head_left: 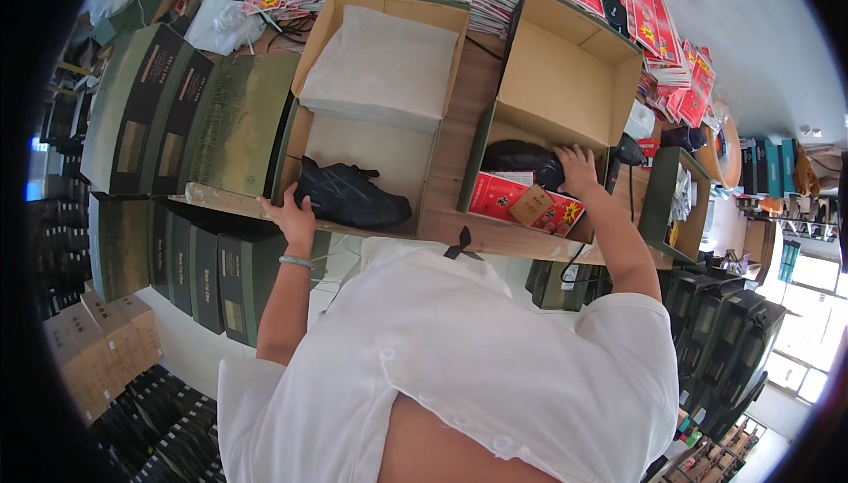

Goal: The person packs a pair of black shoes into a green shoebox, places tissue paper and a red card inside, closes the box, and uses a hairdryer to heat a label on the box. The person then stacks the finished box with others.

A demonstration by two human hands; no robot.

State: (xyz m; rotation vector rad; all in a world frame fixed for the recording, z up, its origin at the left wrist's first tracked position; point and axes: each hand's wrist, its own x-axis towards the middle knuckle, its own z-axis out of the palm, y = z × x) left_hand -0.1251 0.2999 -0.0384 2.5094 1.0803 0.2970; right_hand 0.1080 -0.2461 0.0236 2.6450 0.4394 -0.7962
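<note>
Black bundle (358, 196), just right of left grip (293, 218), in open box (371, 140)

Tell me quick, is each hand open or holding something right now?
Left hand: open, spread beside the black bundle.
Right hand: at the dark rounded item; whether it grips can't be told.

The table (466, 103) is smooth wood; the right box (565, 63) shows matt brown cardboard inside. The red packets (640, 10) look like glossy paper. The black bundle (353, 196) (cloth or plastic, hard to tell) looks wrinkled.
</note>
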